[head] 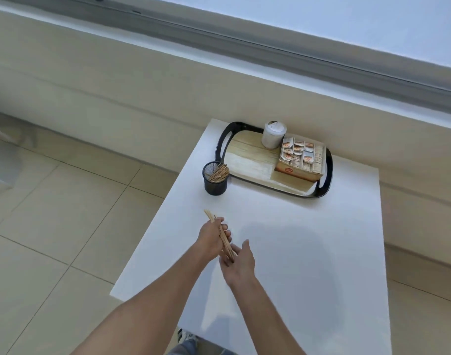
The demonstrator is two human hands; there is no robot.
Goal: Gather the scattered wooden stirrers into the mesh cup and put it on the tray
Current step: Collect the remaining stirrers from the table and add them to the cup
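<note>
Both hands were found low over the near part of the white table (309,252), working one bundle of wooden stirrers (223,235). The left hand (213,237) was curled round the middle of the bundle, fingers wrapped over it. The right hand (238,261) lay with fingers extended against the bundle's lower end, apparently squaring it; whether it gripped any stirrer could not be told. The upper ends of the sticks fanned slightly above the left hand.

The mesh cup (215,181) stood upright on the table, just beside the near left corner of the tray (223,147) and not on it. It already held a sheaf of stirrers leaning toward the tray side. No loose stirrers were visible elsewhere on the table.

Judgement on the step in hand: the bundle should be tapped level and kept tight before transfer, since the fanned tips could catch the rim or the sticks already inside. Lowering it end-first into the free side of the cup, with the other hand steadying the cup, would reduce the chance of a tip-over. Open tray surface lay just beside the cup.

Markings: a box of sachets (300,160) on the tray carried a red emblem on its front face, and the sachets bore orange-red prints; none was legible. A white lidded container (272,135) stood behind the box, with no readable label.
</note>
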